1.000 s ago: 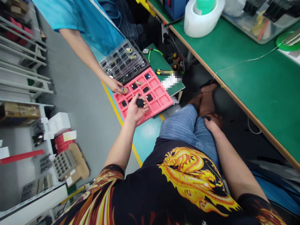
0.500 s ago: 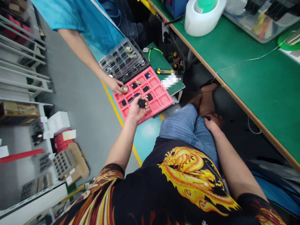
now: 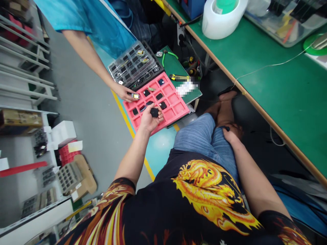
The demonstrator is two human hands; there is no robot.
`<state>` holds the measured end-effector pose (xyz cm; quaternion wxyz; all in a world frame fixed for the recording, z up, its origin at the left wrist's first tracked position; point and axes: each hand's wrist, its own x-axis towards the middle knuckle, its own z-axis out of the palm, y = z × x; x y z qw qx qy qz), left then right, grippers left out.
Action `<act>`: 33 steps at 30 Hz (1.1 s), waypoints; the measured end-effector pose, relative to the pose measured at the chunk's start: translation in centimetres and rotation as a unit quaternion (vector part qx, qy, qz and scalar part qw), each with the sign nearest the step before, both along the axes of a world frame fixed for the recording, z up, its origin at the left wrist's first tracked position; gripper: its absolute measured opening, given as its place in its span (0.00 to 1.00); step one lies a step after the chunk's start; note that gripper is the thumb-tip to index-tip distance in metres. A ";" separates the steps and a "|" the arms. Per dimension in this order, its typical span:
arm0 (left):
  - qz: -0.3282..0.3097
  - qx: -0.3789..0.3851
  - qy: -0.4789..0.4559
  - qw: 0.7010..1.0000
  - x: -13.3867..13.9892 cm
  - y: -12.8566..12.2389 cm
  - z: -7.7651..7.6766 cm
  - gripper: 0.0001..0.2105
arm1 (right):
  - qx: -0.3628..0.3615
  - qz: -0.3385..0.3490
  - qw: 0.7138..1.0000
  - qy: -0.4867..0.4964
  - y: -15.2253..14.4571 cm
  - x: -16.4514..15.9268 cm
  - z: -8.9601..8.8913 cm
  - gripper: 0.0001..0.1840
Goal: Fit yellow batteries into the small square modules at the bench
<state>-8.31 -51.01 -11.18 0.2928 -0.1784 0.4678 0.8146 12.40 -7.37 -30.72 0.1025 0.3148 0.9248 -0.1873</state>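
Note:
My left hand (image 3: 150, 119) is closed around a small black square block (image 3: 154, 112), its flat face turned up. That hand hovers over the near edge of a pink compartment tray (image 3: 176, 109), where several dark square pieces (image 3: 159, 96) lie in separate pockets. On my jeans at the knee rests my right hand (image 3: 233, 133), fingers curled; a small dark thing (image 3: 226, 128) shows by its thumb, too little of it to name. A co-worker's hand (image 3: 126, 93) reaches in from the left, holding a small piece with a yellow-edged face (image 3: 135, 96) above the tray's far-left pockets.
Clear plastic compartment trays (image 3: 133, 64) are stacked beyond the pink one. Green-handled pliers (image 3: 170, 54) and a yellow-black utility knife (image 3: 179, 78) lie on a small green table (image 3: 192, 97). A green workbench (image 3: 286, 88) with a tape roll (image 3: 217, 25) runs along the right; shelves (image 3: 38, 207) stand left.
The co-worker's hand has shifted slightly, and the yellow-edged piece is tilted a little differently. Both my hands stay where they were.

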 end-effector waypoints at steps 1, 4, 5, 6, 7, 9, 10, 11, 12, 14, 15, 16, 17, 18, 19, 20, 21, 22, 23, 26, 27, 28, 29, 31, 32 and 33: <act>0.003 0.002 0.000 1.000 0.0 0.0 -0.1 0.19 | 0.001 0.000 1.000 0.002 0.0 0.0 0.0 0.21; 0.008 0.009 0.004 1.000 -0.1 -0.2 -0.6 0.17 | 0.004 0.002 1.000 0.008 0.0 0.1 -0.2 0.20; 0.010 0.010 0.006 1.000 -0.2 -0.2 -0.8 0.16 | 0.004 0.002 1.000 0.008 0.0 0.1 -0.2 0.20; 0.012 0.011 0.006 1.000 -0.2 -0.3 -1.0 0.16 | 0.003 0.002 1.000 0.008 0.0 0.1 -0.2 0.20; 0.014 0.011 0.005 1.000 -0.2 -0.4 -1.1 0.16 | 0.003 0.002 1.000 0.008 0.0 0.1 -0.3 0.20; 0.020 0.010 0.000 1.000 -0.3 -0.5 -1.5 0.16 | 0.005 0.000 1.000 0.010 0.0 0.1 -0.3 0.20; 0.023 0.010 -0.004 1.000 -0.4 -0.6 -1.6 0.16 | 0.007 -0.001 1.000 0.014 0.0 0.1 -0.4 0.20; 0.026 0.010 -0.007 1.000 -0.4 -0.7 -1.8 0.16 | 0.009 0.000 1.000 0.018 0.0 0.1 -0.4 0.20; 0.029 0.011 -0.010 0.999 -0.5 -0.9 -2.0 0.16 | 0.010 0.001 1.000 0.022 0.0 0.1 -0.5 0.20; 0.038 0.017 -0.018 0.999 -0.6 -1.2 -2.3 0.14 | 0.012 0.003 1.000 0.025 0.1 0.2 -0.6 0.20; 0.042 0.022 -0.023 0.999 -0.6 -1.3 -2.4 0.14 | 0.012 0.004 1.000 0.024 0.1 0.2 -0.6 0.20; 0.046 0.028 -0.027 0.998 -0.7 -1.5 -2.6 0.13 | 0.013 0.005 1.000 0.022 0.1 0.2 -0.7 0.20; 0.048 0.034 -0.031 0.998 -0.7 -1.6 -2.7 0.12 | 0.015 0.006 1.000 0.020 0.2 0.2 -0.7 0.20; 0.048 0.039 -0.032 0.998 -0.7 -1.7 -2.9 0.12 | 0.016 0.007 1.000 0.019 0.2 0.2 -0.8 0.20; 0.048 0.043 -0.031 0.997 -0.7 -1.8 -3.0 0.12 | 0.017 0.008 1.000 0.018 0.3 0.2 -0.8 0.20; 0.046 0.046 -0.029 0.997 -0.7 -1.8 -3.1 0.12 | 0.017 0.008 1.000 0.017 0.3 0.2 -0.8 0.20; 0.043 0.048 -0.026 0.998 -0.7 -1.9 -3.1 0.12 | 0.017 0.008 1.000 0.016 0.3 0.2 -0.8 0.20; 0.041 0.050 -0.022 0.998 -0.7 -1.9 -3.2 0.13 | 0.015 0.007 1.000 0.014 0.3 0.1 -0.8 0.21; 0.039 0.051 -0.019 0.998 -0.7 -1.9 -3.2 0.13 | 0.014 0.005 1.000 0.011 0.3 0.1 -0.8 0.21; 0.037 0.050 -0.015 0.998 -0.6 -1.9 -3.2 0.13 | 0.008 0.000 1.000 0.004 0.2 0.1 -0.6 0.21; 0.036 0.049 -0.015 0.998 -0.6 -1.9 -3.1 0.13 | 0.008 -0.001 1.000 0.002 0.1 0.0 -0.5 0.21; 0.036 0.048 -0.014 0.998 -0.5 -1.8 -3.1 0.12 | 0.007 -0.001 1.000 0.002 0.1 0.0 -0.4 0.21; 0.036 0.047 -0.013 0.998 -0.5 -1.8 -3.0 0.12 | 0.008 -0.002 1.000 0.003 0.1 0.0 -0.4 0.21; 0.035 0.045 -0.008 0.998 -0.5 -1.8 -2.9 0.12 | 0.008 -0.003 1.000 0.006 0.0 0.0 -0.2 0.20; 0.033 0.044 -0.004 0.998 -0.5 -1.7 -2.9 0.12 | 0.008 -0.004 1.000 0.007 0.0 0.0 -0.2 0.20; 0.032 0.043 -0.001 0.999 -0.5 -1.7 -2.8 0.12 | 0.008 -0.004 1.000 0.007 -0.1 0.0 -0.1 0.20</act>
